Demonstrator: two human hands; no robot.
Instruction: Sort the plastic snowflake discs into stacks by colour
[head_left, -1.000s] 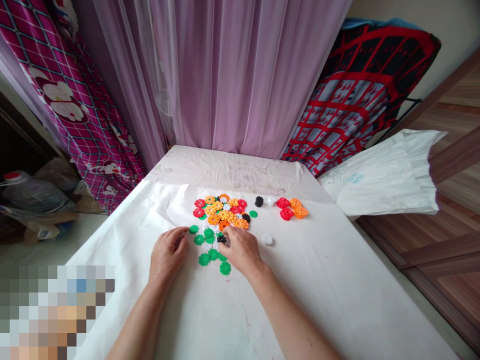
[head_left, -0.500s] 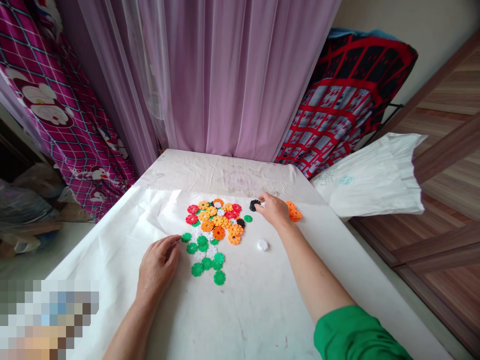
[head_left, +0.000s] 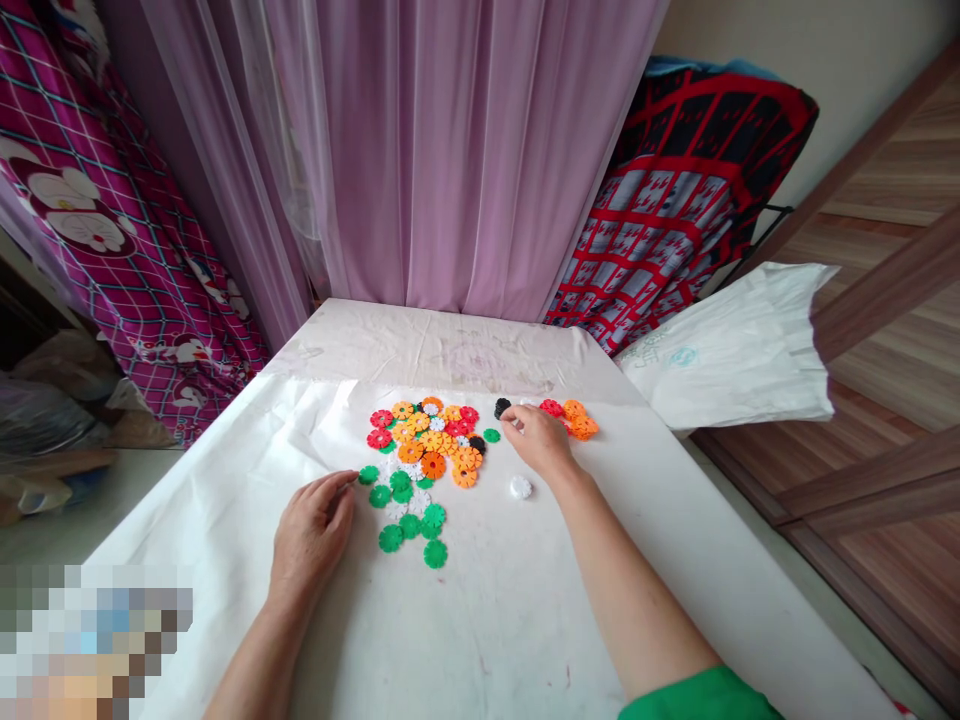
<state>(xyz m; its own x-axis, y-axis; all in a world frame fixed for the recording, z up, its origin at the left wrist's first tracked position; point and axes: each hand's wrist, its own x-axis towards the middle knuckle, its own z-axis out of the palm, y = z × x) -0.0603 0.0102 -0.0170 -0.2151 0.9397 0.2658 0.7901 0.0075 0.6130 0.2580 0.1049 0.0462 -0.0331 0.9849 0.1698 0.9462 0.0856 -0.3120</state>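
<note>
Flat notched plastic discs in several colours lie on a white-covered table point(head_left: 480, 630). My left hand point(head_left: 313, 525) rests at the left of the pile, its fingertips by a green disc point(head_left: 368, 475); the fingers are bent together and whatever they hold is hidden. Farther right, my right hand point(head_left: 537, 437) has its fingers closed beside black discs point(head_left: 502, 408); its fingertips are too small to read. Orange discs point(head_left: 433, 465) fill the middle of the pile, with green ones point(head_left: 411, 526) nearer me. A white stack point(head_left: 520, 487) sits below my right hand.
Red discs point(head_left: 552, 408) and an orange group point(head_left: 581, 428) lie beyond my right hand. A white bag point(head_left: 735, 350) stands at the table's right edge. Purple curtains point(head_left: 465, 150) hang behind the table, and a wooden cabinet point(head_left: 885, 400) is at the right.
My right hand has drawn back slightly toward me, beside the black discs. Red discs now show beyond it. My left hand keeps its place by the green disc.
</note>
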